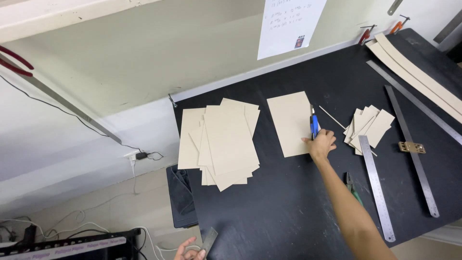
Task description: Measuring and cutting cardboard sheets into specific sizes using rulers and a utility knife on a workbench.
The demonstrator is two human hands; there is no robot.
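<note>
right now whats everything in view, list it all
black worktable: one, right half
fanned cardboard sheets: one stack, tan, table left
single cardboard sheet: one, tan, centre
small cardboard offcuts: one pile, tan, right of knife
utility knife: one, blue, at sheet's right edge
steel rulers: three, silver, table right
long strips: two, tan, far right
pliers: one, green-handled, beside forearm
paper note: one, white, on wall
right hand: holding knife
left hand: bottom edge, holding a small metal piece

Bright, even light from overhead; shadows stay soft, the black tabletop (288, 212) shows faint sheen, and straight edges bow near 3 o'clock.
</note>
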